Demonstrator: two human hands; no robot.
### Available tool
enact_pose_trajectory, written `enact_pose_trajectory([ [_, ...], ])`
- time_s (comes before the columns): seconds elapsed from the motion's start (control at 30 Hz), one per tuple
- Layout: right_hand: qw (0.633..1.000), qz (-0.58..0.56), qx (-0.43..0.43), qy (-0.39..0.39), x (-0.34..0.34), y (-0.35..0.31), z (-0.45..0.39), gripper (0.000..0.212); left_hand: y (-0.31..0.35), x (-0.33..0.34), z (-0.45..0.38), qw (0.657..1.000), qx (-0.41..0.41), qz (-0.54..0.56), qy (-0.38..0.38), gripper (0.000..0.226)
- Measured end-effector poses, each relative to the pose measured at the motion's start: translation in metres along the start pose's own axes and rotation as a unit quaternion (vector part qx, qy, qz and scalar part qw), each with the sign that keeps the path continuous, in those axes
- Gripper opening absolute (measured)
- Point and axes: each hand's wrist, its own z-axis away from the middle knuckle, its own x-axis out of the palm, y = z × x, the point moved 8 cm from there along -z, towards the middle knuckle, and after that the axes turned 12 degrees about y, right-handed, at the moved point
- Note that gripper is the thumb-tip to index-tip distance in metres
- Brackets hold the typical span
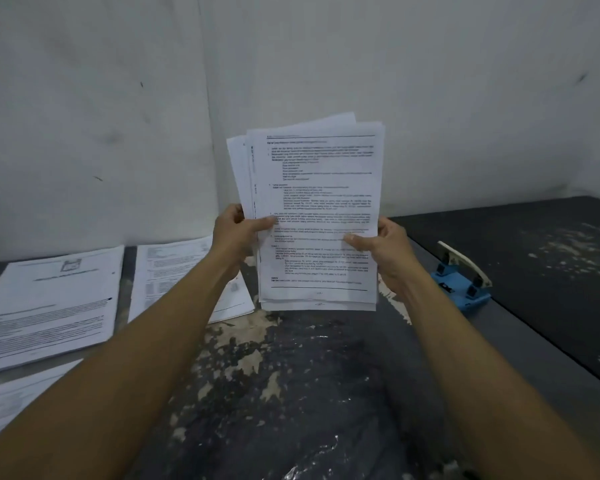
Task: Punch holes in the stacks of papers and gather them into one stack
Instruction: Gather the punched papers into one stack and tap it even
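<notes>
Both hands, left hand [238,233] and right hand [385,251], are gripping an upright paper stack [316,209] above the tabletop [309,375]. A blue hole punch [461,278] is sitting right; more paper stacks [49,306] are lying left.

The print on the held stack of papers [317,216] is too blurred to read. The right hand [387,252] partly hides the hole punch [463,277]; the frame's left edge cuts off one stack [45,306].
</notes>
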Motion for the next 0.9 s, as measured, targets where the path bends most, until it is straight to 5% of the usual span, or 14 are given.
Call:
enact_pose_trajectory([
  [0.1,0.999,-0.028,-0.016,-0.008,0.001,-0.018,0.02,0.032,0.027,-0.012,0.013,0.998,0.02,0.049,-0.03,0.061],
  [0.33,0.994,-0.074,-0.081,0.0,0.004,-0.06,0.065,0.037,0.094,-0.037,0.056,0.984,0.167,0.009,-0.054,0.041],
  [0.7,0.995,-0.01,-0.091,0.051,0.011,-0.05,0.121,0.026,0.079,-0.063,0.121,0.979,0.193,-0.031,-0.05,0.026],
  [0.9,0.991,-0.041,-0.107,0.07,0.0,-0.056,0.141,0.03,0.085,-0.078,0.14,0.98,0.199,-0.012,-0.013,0.036],
])
